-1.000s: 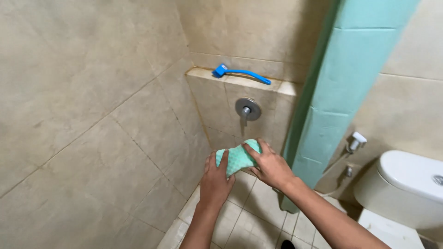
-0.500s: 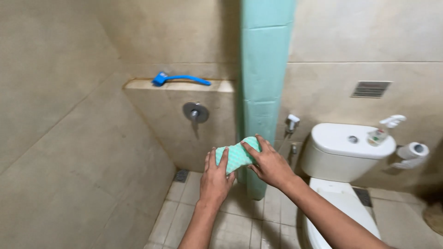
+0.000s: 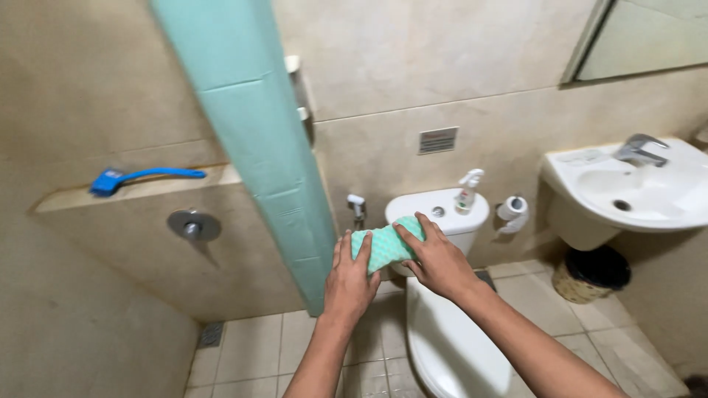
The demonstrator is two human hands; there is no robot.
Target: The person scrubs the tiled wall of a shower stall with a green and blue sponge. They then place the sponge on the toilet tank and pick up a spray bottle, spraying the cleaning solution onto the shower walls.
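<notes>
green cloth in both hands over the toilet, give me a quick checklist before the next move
1. Green cloth held by both hands: ok.
2. Left hand grips its left end: ok.
3. Right hand lies over its right end: ok.
4. Toilet lid closed: ok.
5. Spray bottle upright on the tank: ok.
6. Cloth wet or dry: cannot tell.
</notes>
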